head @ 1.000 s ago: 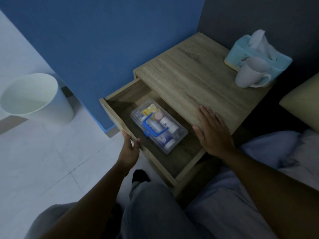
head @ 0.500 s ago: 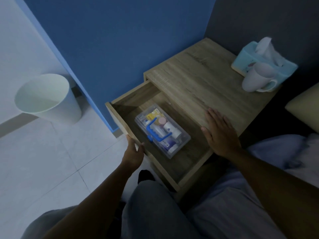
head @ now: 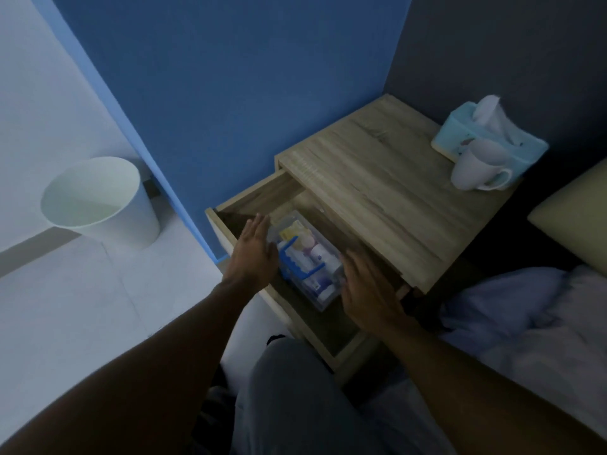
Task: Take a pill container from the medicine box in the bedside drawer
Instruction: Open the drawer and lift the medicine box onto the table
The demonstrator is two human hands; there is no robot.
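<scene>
The wooden bedside drawer (head: 262,195) stands pulled out. Inside it lies a clear plastic medicine box (head: 308,261) with a blue handle, holding small bottles and packets; I cannot single out one pill container. My left hand (head: 258,254) hovers at the box's left side, fingers spread, holding nothing. My right hand (head: 364,287) is over the box's right end, fingers apart, also holding nothing. Whether either hand touches the box is unclear.
On the bedside table top (head: 377,192) stand a white mug (head: 476,170) and a light blue tissue box (head: 489,136) at the far right corner. A white waste bin (head: 98,201) sits on the floor to the left. Bedding (head: 525,323) lies right; my knee (head: 295,389) is below.
My left hand let go of the drawer front and moved in beside the box. My right hand left the table top and came down over the box's right end.
</scene>
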